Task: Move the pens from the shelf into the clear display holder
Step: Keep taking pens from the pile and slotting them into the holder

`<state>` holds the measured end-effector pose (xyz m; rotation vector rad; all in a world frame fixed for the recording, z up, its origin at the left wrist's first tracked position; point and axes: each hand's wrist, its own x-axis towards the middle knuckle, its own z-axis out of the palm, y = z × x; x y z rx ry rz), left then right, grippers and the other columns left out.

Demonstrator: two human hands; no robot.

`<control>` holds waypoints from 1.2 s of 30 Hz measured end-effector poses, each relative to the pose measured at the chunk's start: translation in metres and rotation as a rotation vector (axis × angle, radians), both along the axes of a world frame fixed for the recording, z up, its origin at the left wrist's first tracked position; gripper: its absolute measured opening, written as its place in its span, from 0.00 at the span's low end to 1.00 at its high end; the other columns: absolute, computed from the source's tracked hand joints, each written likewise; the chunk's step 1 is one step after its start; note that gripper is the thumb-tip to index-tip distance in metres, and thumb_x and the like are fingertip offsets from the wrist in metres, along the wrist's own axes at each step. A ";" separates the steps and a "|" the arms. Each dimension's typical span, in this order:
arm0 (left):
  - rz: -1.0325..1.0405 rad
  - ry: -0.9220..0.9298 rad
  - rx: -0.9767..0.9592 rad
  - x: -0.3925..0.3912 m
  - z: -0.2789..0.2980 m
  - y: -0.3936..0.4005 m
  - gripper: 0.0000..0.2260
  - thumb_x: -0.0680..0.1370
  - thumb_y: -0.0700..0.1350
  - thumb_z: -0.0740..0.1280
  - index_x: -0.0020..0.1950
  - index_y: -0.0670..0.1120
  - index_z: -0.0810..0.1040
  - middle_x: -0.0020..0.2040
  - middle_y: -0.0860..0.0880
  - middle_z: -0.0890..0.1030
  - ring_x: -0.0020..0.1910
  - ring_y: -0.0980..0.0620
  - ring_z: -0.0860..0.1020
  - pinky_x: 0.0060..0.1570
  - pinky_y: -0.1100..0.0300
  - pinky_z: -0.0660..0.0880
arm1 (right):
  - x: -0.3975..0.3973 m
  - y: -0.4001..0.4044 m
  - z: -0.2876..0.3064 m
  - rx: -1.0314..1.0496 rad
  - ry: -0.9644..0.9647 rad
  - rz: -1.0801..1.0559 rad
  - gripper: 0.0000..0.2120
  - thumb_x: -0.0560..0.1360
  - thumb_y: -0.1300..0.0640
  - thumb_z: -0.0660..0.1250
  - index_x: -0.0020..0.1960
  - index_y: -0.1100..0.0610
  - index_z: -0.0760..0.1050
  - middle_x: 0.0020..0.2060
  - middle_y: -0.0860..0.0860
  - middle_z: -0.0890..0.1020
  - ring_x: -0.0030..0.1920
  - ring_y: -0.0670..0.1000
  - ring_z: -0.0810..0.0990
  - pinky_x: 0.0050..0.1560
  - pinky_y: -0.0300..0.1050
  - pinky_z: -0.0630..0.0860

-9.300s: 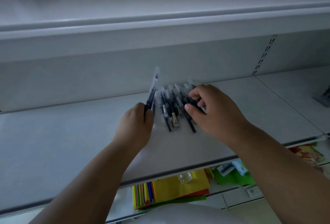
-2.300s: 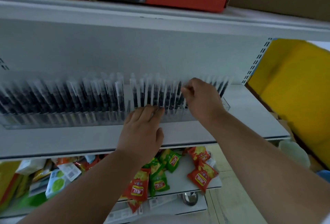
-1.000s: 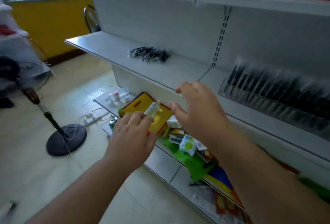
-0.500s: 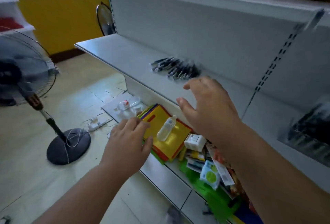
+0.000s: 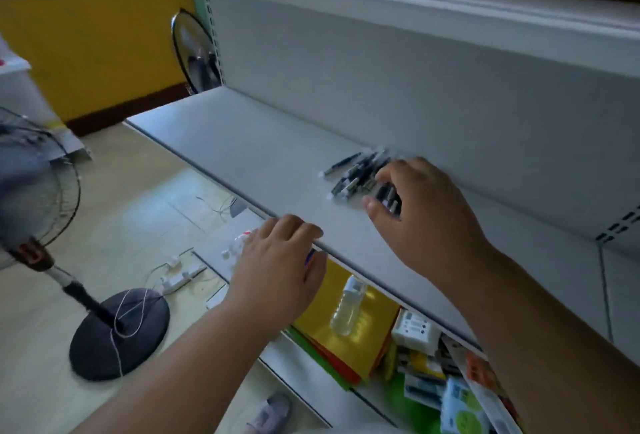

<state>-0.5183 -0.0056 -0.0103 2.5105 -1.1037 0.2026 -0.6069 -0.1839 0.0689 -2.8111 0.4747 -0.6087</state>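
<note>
Item: loose pens (image 5: pixel 360 174), dark-barrelled with pale caps, lying in a small fanned heap on the grey shelf (image 5: pixel 263 156), near its back panel. The clear display holder is not in view.

Right hand (image 5: pixel 415 212): over the near end of the heap, fingers curved, thumb spread toward the shelf front. Fingertips are at or on the nearest pens; motion blur prevents telling whether any pen is pinched.

Left hand (image 5: pixel 280 267): at the shelf's front edge, fingers loosely bent over the lip, holding nothing visible.

Below: a lower shelf carrying a clear plastic bottle (image 5: pixel 348 305) on yellow sheets (image 5: pixel 356 336) and assorted packets. On the floor, a standing fan (image 5: pixel 117 329) and a white power strip (image 5: pixel 180 278).

Risks, as judged:
- Pens are round and lie loose, so a hurried sweep may roll some toward the front edge and off onto the lower shelf or floor.
- A grab from above may gather an uneven bundle, so that one pen slips out in transit.
- Pens lie at differing angles; mixed orientation may jam them at the holder's slots.
- The holder lies off-frame, so the carry is long, with more chance of a drop.
</note>
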 end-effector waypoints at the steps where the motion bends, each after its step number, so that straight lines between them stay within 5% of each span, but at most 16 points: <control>1: -0.038 0.001 -0.004 0.018 0.003 -0.007 0.19 0.78 0.59 0.54 0.61 0.54 0.77 0.57 0.53 0.77 0.57 0.48 0.74 0.56 0.49 0.73 | 0.012 0.000 -0.001 -0.001 -0.007 -0.029 0.15 0.76 0.45 0.65 0.58 0.54 0.74 0.53 0.52 0.77 0.52 0.51 0.75 0.48 0.45 0.72; 13: -0.327 0.071 0.065 0.166 0.014 -0.081 0.17 0.80 0.57 0.59 0.65 0.50 0.74 0.61 0.50 0.76 0.61 0.47 0.72 0.59 0.54 0.68 | 0.077 0.022 -0.007 0.059 0.020 -0.425 0.16 0.76 0.45 0.66 0.59 0.52 0.75 0.52 0.47 0.76 0.53 0.49 0.75 0.50 0.44 0.71; 22: -0.386 0.144 0.236 0.180 0.011 -0.121 0.31 0.76 0.68 0.58 0.68 0.46 0.70 0.63 0.45 0.73 0.64 0.44 0.70 0.61 0.50 0.69 | 0.074 0.032 -0.005 0.067 0.012 -0.587 0.15 0.76 0.46 0.66 0.58 0.53 0.75 0.52 0.48 0.77 0.52 0.50 0.76 0.49 0.45 0.71; 27: -0.422 0.125 0.217 0.189 0.005 -0.106 0.27 0.76 0.63 0.60 0.69 0.48 0.69 0.65 0.47 0.71 0.66 0.45 0.67 0.63 0.52 0.66 | 0.070 0.035 -0.008 0.094 -0.044 -0.627 0.14 0.76 0.46 0.65 0.57 0.52 0.75 0.51 0.47 0.76 0.51 0.48 0.75 0.48 0.44 0.71; 36: -0.381 0.017 0.279 0.195 0.012 -0.119 0.16 0.77 0.52 0.59 0.57 0.43 0.74 0.52 0.43 0.78 0.53 0.42 0.75 0.45 0.56 0.68 | 0.079 0.038 -0.005 0.072 -0.060 -0.605 0.13 0.76 0.46 0.65 0.57 0.52 0.75 0.50 0.44 0.74 0.51 0.46 0.75 0.46 0.41 0.68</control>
